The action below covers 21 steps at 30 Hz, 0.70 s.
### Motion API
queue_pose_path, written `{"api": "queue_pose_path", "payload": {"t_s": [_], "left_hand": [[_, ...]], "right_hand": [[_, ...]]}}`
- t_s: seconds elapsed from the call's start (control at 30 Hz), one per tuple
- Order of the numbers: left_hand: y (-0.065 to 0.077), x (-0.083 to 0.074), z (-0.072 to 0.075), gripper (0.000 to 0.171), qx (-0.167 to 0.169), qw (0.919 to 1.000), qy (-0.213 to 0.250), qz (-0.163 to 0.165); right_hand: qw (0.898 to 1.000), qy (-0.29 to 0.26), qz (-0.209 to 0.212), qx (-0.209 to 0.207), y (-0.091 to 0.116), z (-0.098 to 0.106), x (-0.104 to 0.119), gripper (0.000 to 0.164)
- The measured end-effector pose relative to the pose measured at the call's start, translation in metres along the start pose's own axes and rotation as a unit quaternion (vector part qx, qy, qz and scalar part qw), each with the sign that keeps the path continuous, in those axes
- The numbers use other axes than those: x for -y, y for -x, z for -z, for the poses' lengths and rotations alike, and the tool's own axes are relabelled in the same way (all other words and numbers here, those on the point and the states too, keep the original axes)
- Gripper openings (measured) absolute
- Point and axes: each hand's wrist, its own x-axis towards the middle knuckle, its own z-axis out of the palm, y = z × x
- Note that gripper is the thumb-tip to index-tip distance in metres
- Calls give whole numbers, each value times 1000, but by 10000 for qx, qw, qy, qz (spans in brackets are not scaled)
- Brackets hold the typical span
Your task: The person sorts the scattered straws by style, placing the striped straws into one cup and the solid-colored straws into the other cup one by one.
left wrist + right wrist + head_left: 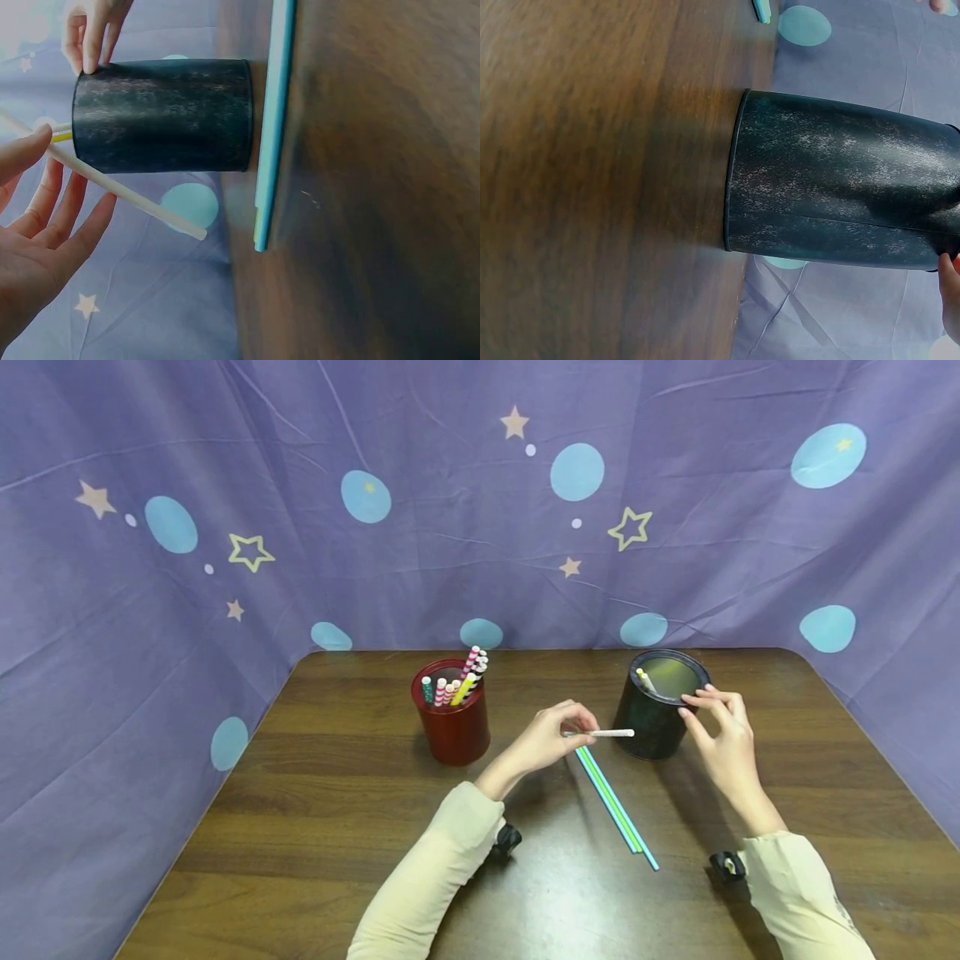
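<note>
My left hand (551, 739) pinches a white paper straw (617, 733) between thumb and fingers, above the table and left of a black can (649, 727). The left wrist view shows that straw (142, 196) slanting across in front of the can's open end. At the can's right side, my right hand (726, 739) holds the rim with thumb and fingertips. A yellow-and-white straw or two (646, 680) lean inside the can; their lower parts are hidden. Several blue and green straws (617, 808) lie together on the table below my left hand.
A red can (456, 735) stands to the left on the wooden table (322, 793), filled with several patterned straws (450, 692) in pink, yellow, green and black. Behind the table hangs a purple curtain (450, 585) with stars and blue spots.
</note>
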Motion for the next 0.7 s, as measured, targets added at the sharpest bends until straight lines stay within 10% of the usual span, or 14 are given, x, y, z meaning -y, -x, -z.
{"api": "queue_pose_path", "payload": {"t_s": [0.7], "left_hand": [[-25, -72, 11, 17, -1371, 9774, 1583, -277]], "right_hand": [[10000, 2, 3, -25, -1, 0, 1, 26]]}}
